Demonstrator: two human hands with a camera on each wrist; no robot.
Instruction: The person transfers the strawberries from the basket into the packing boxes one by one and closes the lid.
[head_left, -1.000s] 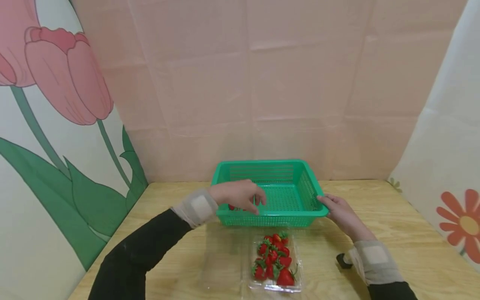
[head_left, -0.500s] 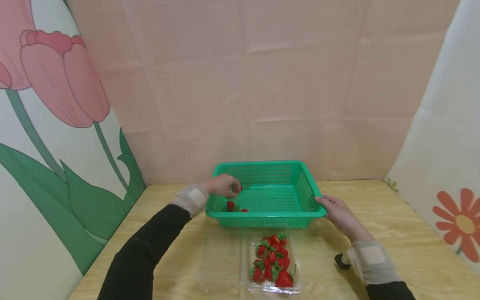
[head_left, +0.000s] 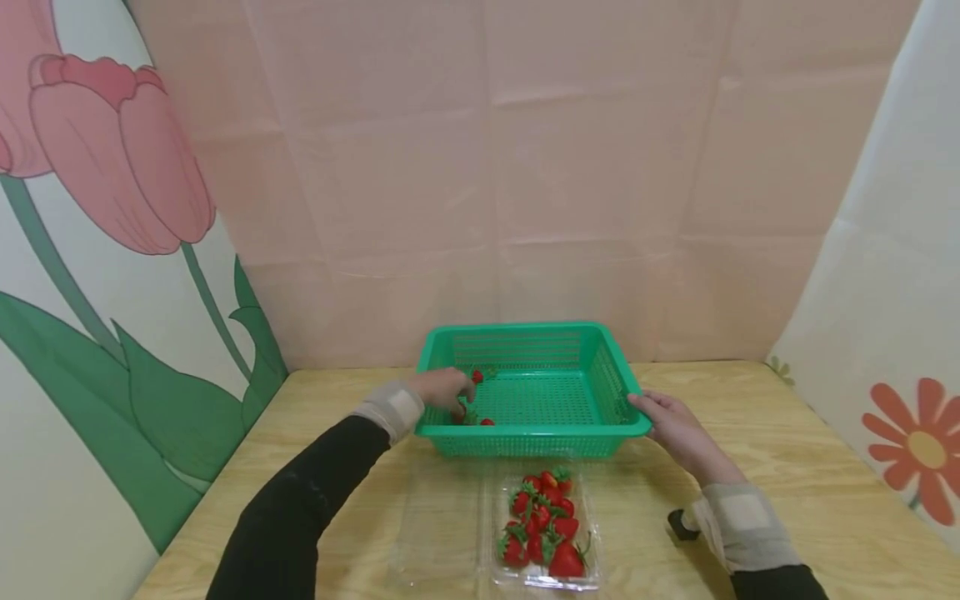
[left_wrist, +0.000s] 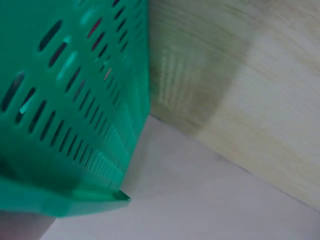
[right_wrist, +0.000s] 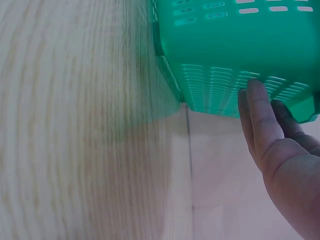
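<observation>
So far:
Moved: three strawberries (head_left: 472, 400) are seen in the green basket (head_left: 600, 350).
Left: most remain in the clear clamshell (head_left: 592, 575).
Left hand (head_left: 444, 387): inside basket, grasp cannot be told.
Right hand (head_left: 675, 425): basket rim is steadied with relaxed fingers.

My wrist camera shows the green basket (left_wrist: 75, 100) filling nine o'clock, its slotted wall blurred; wooden table (left_wrist: 250, 75) towards two o'clock; pale wall (left_wrist: 200, 200) at five.

A pale wooden table (head_left: 787, 433) carries a green slotted basket (head_left: 592, 346) and a clear strawberry punnet (head_left: 596, 575) before it.
</observation>
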